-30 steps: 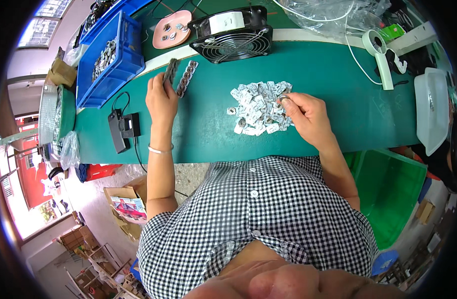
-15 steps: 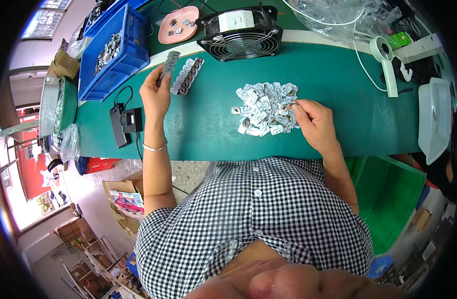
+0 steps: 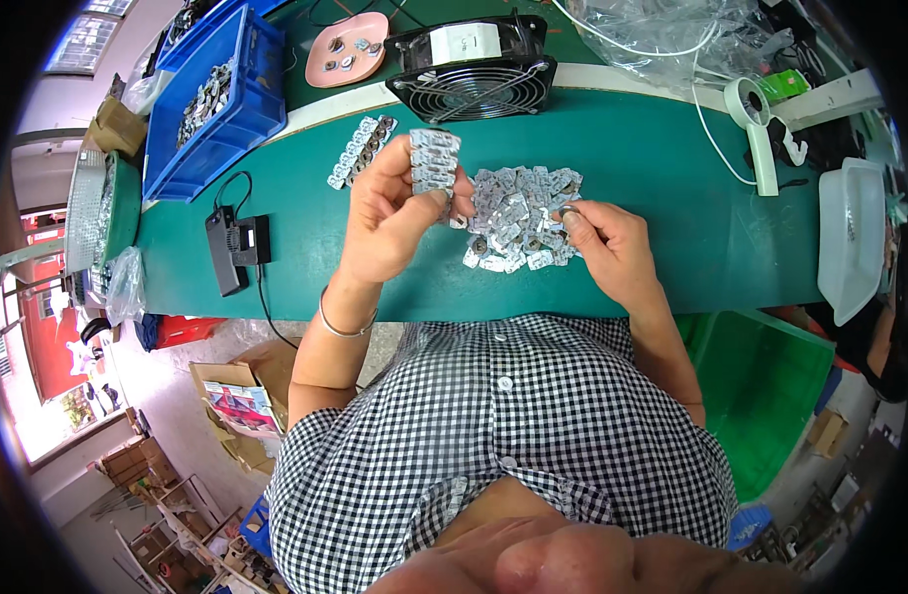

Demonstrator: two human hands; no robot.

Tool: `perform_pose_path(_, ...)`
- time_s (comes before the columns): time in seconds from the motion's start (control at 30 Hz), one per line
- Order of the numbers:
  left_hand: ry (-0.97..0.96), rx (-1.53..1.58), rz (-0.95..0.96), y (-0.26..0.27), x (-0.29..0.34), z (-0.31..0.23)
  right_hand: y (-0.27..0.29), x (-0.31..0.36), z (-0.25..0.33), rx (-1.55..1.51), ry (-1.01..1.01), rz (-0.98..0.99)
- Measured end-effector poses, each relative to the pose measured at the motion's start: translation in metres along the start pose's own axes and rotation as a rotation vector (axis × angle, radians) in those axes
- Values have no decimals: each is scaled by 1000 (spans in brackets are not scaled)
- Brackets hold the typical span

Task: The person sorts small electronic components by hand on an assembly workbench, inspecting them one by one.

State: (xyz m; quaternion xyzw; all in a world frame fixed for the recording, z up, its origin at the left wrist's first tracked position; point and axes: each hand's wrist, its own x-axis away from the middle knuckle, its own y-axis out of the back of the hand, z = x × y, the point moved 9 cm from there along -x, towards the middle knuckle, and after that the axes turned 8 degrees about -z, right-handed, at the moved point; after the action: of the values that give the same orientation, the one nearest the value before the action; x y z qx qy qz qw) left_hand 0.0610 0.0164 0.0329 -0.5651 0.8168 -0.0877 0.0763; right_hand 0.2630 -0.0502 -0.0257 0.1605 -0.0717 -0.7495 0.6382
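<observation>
Left fingers (image 3: 395,166) gripping, right fingers (image 3: 602,215) pinched

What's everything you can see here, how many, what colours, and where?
Table: one, green, middle
Loose pieces: uncountable, mostly silvery, mid-table
Held strip: one, silvery, beside loose pieces
Lying strips: two, silvery and brown, table's back left
Fan: one, black, back
Tray: one, pink, left of fan
Front bin: one, blue, back left
Boxy device: one, black, left
Round-headed gadget: one, pale green, right
Tub: one, whitish, far right
Crate: one, green, lower right
Left hand: one, bare, gripping held strip
Right hand: one, bare, pinching one piece
</observation>
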Motion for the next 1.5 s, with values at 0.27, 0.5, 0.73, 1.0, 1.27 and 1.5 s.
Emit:
perform_pose_path(0.27,-5,-155,31,-24,4,-5,6,-20,47,-77,59,34)
perform_pose_path(0.5,-4,-551,235,-29,5,1,-8,-43,75,-226,19,172)
perform_pose_path(0.73,-29,-759,264,-26,-4,4,-27,-45,67,-123,17,264)
perform_pose_path(1.0,-6,-844,272,-19,-17,9,-42,-61,69,90,106,320)
perform_pose_path(1.27,130,-605,341,-4,-27,14,-58,-77,68,-90,27,355)
perform_pose_path(1.5,133,-424,496,-6,-20,5,-75,-70,55,-385,-236,568)
